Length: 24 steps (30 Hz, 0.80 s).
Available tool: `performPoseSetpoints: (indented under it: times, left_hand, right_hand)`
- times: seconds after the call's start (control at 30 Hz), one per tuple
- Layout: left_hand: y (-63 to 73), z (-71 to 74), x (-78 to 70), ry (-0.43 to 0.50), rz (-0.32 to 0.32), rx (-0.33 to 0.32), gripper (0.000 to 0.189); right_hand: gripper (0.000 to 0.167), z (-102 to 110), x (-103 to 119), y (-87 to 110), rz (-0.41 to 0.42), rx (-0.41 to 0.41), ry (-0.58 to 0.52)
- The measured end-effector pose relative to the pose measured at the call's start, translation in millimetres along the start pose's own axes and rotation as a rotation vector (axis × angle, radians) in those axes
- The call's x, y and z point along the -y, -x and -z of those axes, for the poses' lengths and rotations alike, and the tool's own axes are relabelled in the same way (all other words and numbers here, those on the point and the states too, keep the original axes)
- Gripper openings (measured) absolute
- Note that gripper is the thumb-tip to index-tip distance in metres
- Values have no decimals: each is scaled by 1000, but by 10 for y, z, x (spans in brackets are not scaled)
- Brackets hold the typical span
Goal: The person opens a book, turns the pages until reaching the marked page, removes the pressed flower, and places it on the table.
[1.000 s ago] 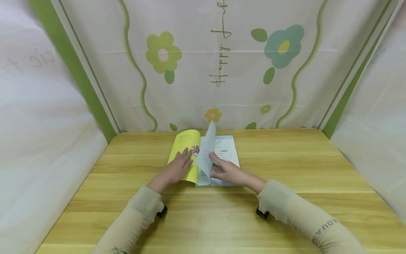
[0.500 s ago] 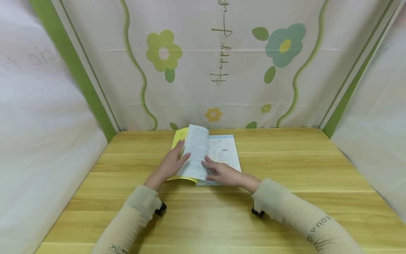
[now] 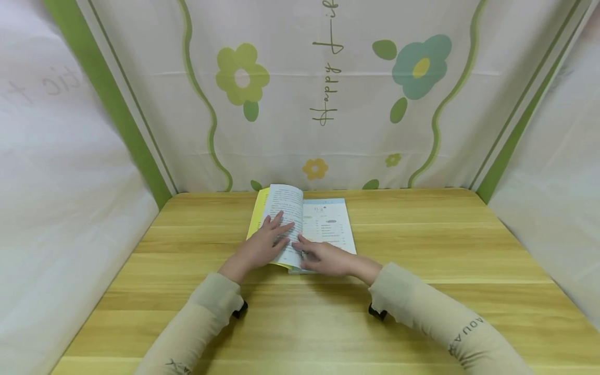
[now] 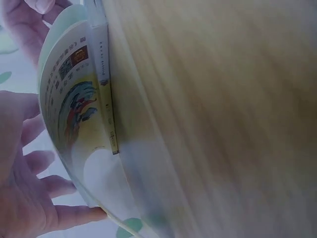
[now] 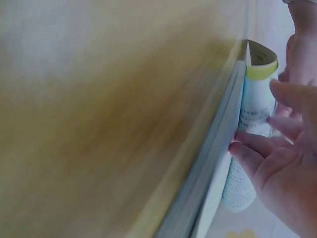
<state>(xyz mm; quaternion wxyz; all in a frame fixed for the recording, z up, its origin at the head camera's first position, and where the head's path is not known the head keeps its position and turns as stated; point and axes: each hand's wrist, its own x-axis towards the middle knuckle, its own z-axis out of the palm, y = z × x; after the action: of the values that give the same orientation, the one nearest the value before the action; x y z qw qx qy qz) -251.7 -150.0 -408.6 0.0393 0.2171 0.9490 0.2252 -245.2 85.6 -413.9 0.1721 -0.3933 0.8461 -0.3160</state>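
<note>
An open book (image 3: 335, 234) lies near the table's far edge, its right-hand page printed with short lines of text. A printed white page (image 3: 287, 200) bulges over to the left and covers most of the yellow sheet (image 3: 255, 213) below it. My left hand (image 3: 260, 246) rests on that white page with its fingers spread. Close to the fold, my right hand (image 3: 328, 258) touches the pages with loosely bent fingers. In the left wrist view the raised cover (image 4: 74, 111) shows a colourful picture, next to the book's spine (image 4: 104, 74). The right wrist view shows the page block (image 5: 203, 173) from its edge.
The wooden table (image 3: 300, 323) runs toward me and to both sides of the book. A white cloth (image 3: 323, 140) with printed flowers hangs right behind the table's far edge. Pale cloth walls (image 3: 79, 208) stand at left and right.
The white page has swung from upright over to the left, onto the yellow sheet. My left hand lifted aside, then came down on it. My right hand moved slightly left.
</note>
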Motion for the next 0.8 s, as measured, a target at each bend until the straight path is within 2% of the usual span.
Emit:
performPoseSetpoints:
  times: [0.13,0.27,0.53,0.8]
  left_hand:
    - [-8,-7,-29,-12,-13,49,51]
    - [-23,-10,-45,-18,12,50,54]
    - [-22,-5,-24,-28,69,45,57]
    - [13,-1,7,-47,100,80,62]
  right_hand:
    - [64,79,-60,44,-6,53,58]
    - [69,192,-148,144,-34,89,99]
    - [61,338,-351,392,-57,80,172]
    - [68,357,-466,519,-93,96,188]
